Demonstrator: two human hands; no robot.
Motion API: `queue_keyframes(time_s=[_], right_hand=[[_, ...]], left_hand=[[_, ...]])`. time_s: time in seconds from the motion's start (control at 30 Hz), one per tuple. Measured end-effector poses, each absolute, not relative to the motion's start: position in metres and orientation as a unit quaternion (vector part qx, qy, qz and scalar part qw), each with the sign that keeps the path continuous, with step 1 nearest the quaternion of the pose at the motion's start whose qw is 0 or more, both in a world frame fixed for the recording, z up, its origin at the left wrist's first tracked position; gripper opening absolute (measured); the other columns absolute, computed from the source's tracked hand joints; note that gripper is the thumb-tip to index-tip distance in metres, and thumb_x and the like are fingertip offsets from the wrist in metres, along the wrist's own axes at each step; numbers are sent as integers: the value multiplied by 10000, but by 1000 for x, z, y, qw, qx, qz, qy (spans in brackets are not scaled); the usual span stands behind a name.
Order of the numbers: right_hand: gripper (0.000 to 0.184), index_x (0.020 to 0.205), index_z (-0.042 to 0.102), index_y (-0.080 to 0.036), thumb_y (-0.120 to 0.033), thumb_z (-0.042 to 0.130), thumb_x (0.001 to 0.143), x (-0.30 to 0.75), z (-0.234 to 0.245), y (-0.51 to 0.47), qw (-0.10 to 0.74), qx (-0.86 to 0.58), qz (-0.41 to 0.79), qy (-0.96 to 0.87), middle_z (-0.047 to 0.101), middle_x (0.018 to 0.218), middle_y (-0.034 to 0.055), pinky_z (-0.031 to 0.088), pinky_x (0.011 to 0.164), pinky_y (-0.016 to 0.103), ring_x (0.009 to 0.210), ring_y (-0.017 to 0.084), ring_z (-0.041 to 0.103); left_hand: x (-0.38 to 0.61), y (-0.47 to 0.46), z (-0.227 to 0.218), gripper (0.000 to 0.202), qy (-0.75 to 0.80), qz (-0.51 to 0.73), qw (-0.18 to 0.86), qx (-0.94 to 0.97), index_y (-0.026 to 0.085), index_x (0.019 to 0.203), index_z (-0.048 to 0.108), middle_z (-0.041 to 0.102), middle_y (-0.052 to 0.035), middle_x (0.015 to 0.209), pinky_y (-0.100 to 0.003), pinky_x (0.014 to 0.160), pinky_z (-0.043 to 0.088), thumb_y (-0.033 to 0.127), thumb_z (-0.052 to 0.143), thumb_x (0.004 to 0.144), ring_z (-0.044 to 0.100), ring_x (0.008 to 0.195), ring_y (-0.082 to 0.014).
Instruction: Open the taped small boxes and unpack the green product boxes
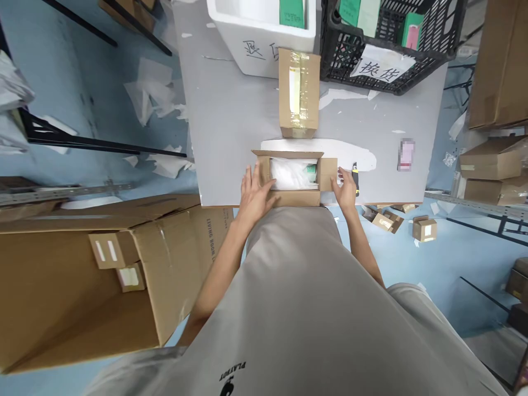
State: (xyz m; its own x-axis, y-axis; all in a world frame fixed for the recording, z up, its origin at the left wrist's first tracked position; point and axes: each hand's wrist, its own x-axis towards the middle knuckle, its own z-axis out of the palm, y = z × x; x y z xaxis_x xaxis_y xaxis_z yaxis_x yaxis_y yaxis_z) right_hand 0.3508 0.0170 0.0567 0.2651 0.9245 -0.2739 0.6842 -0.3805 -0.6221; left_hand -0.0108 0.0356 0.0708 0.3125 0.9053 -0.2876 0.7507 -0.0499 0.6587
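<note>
A small cardboard box (pixel 301 197) lies with its flaps spread at the table's near edge. Inside it shows white wrapping (pixel 287 174) with a bit of green at its right end. My left hand (pixel 254 195) rests on the box's left end, fingers spread. At the right flap is my right hand (pixel 345 190), its fingers apart and the fingertips by the flap's edge. A black and yellow box cutter (pixel 355 179) lies just beside that hand. Beyond the open box stands a taped cardboard box (pixel 305 93).
A white bin (pixel 256 49) and a black crate (pixel 342 58), both holding green packages, stand at the table's far side. A large open carton (pixel 173 275) with small boxes inside is at my left. A blurred pink item (pixel 406 154) lies on the table's right.
</note>
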Motion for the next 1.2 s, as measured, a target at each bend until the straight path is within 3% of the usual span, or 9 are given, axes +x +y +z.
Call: queue_keyframes(time_s=[0.2, 0.37, 0.5, 0.63, 0.77, 0.87, 0.97, 1.1, 1.2], right_hand=[[481, 1544, 786, -203, -221, 532, 1137, 332, 51, 16, 112, -761, 263, -583, 711, 1556, 230, 540, 1341, 640, 1439, 406, 633], [504, 1516, 828, -231, -159, 471, 1168, 314, 48, 23, 81, -725, 291, -618, 759, 1446, 186, 606, 1247, 502, 1360, 357, 668], [500, 1543, 814, -213, -160, 465, 1188, 310, 47, 28, 63, -726, 290, -620, 745, 1451, 188, 605, 1221, 469, 1373, 345, 672], [460, 1522, 820, -256, -189, 511, 1187, 311, 49, 31, 54, -725, 294, -621, 742, 1418, 154, 608, 1192, 441, 1352, 328, 670], [478, 1532, 817, -244, -181, 507, 1174, 311, 52, 33, 32, -725, 293, -623, 738, 1429, 166, 601, 1196, 458, 1370, 346, 660], [480, 1512, 830, -238, -156, 514, 1160, 310, 56, 35, 32, -731, 291, -617, 746, 1421, 168, 598, 1206, 458, 1381, 350, 667], [464, 1501, 836, -196, -161, 528, 1156, 306, 60, 36, 49, -725, 290, -622, 766, 1403, 188, 600, 1225, 487, 1370, 364, 683], [449, 1574, 800, -182, -298, 621, 1178, 296, 67, 34, 90, -692, 312, -645, 786, 1464, 196, 590, 1289, 537, 1388, 376, 708], [610, 1713, 700, -192, -372, 773, 1135, 282, 74, 37, 96, -647, 348, -671, 736, 1613, 186, 571, 1343, 507, 1498, 358, 688]], left_hand=[[-35, 35, 67, 724, 631, 145, 349, 677, 222, 1583, 674, 351, -272, 1973, -907, 1473, 90, 544, 917, 982, 125, 1869, -638], [-37, 48, 38, 703, 640, 155, 402, 636, 181, 1538, 702, 600, -295, 1701, -798, 1458, 333, 522, 896, 955, 484, 1673, -606], [-23, 57, 34, 692, 614, 198, 407, 646, 205, 1616, 676, 593, -233, 1693, -648, 1478, 391, 436, 858, 990, 518, 1673, -501], [16, 68, 34, 659, 567, 134, 389, 713, 200, 1625, 700, 591, -237, 1738, -674, 1409, 454, 303, 848, 992, 561, 1616, -510], [54, 84, 23, 464, 574, 27, 370, 730, 135, 1452, 801, 719, -294, 1521, -712, 1271, 536, 172, 760, 991, 620, 1502, -551], [62, 88, 17, 340, 580, -15, 379, 721, 164, 1250, 863, 785, -284, 1328, -678, 1185, 583, 97, 619, 1022, 673, 1406, -522], [54, 82, 25, 281, 588, 18, 383, 712, 211, 1159, 863, 798, -247, 1284, -624, 1164, 595, 159, 599, 1080, 702, 1349, -479], [33, 65, 48, 224, 590, 111, 373, 707, 230, 1194, 813, 798, -174, 1254, -548, 1161, 595, 267, 595, 1156, 718, 1260, -401], [20, 56, 62, 208, 587, 159, 364, 706, 227, 1247, 780, 785, -150, 1270, -511, 1177, 590, 288, 591, 1183, 710, 1240, -362]])
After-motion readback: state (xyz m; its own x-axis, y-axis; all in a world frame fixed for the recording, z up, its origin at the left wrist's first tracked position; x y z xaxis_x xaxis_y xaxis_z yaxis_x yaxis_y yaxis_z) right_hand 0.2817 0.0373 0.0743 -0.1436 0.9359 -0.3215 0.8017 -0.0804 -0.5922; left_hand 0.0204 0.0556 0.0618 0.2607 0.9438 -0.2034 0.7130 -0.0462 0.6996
